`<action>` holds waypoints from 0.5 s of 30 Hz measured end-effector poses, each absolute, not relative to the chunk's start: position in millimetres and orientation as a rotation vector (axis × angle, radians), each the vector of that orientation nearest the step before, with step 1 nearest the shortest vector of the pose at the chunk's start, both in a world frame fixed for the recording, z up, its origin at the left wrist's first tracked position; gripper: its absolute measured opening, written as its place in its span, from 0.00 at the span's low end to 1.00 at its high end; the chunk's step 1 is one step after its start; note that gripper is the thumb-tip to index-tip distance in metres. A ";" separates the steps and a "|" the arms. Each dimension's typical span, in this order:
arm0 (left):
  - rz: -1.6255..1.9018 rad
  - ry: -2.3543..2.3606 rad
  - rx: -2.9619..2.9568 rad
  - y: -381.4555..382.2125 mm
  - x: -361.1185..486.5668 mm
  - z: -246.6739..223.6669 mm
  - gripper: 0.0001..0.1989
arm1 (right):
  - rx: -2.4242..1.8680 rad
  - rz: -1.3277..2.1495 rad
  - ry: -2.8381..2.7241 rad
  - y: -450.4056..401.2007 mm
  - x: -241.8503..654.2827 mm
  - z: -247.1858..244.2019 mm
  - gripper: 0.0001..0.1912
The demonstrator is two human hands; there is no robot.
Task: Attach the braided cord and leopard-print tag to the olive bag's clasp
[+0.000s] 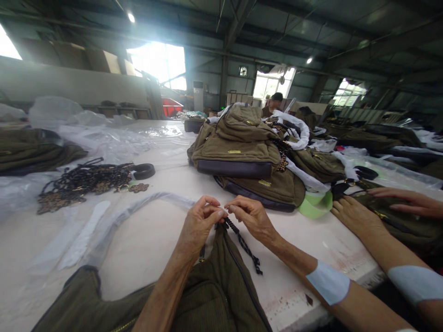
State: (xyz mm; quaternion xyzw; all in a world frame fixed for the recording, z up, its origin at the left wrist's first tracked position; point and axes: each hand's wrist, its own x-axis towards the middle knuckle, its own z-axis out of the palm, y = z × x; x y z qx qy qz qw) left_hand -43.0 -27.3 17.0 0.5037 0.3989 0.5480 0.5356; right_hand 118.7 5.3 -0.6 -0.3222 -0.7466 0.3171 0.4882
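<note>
Head view: the left hand [199, 226] and right hand [251, 219] are working together, fingertips meeting and pinching a black braided cord [242, 244]. The cord is trailing from the top of an olive bag [214, 295], lying just below the hands on a white table [145, 249]. Ahead of the hands, a pile of bags [238, 147] is sitting; to their left, beaded straps [83, 182] are lying in a heap. To their right, a co-worker's hands [356, 221] are resting on another bag [404, 226], just apart from the person's own.

Olive-green corduroy bags [207, 304] carry dark purple trim [233, 168] and black-and-tan leopard-print straps [242, 244], on a white table [138, 244].
</note>
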 end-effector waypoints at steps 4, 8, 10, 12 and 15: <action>1.298 0.943 1.209 -26.6 -43.5 15.6 0.11 | -0.781 0.767 -1.834 4.7 119.9 0.6 0.11; 1.288 0.937 1.227 -26.0 -43.9 14.2 0.10 | -0.762 0.759 -1.862 3.2 119.5 2.2 0.11; 1.282 0.936 1.229 -25.9 -43.9 13.9 0.10 | -0.761 0.749 -1.860 2.9 119.0 2.9 0.11; 1.281 0.935 1.233 -25.7 -43.9 13.5 0.10 | -0.761 0.732 -1.862 2.4 118.7 3.6 0.10; 1.285 0.943 1.257 -24.9 -44.0 12.0 0.10 | -0.750 0.678 -1.888 1.1 118.6 4.4 0.10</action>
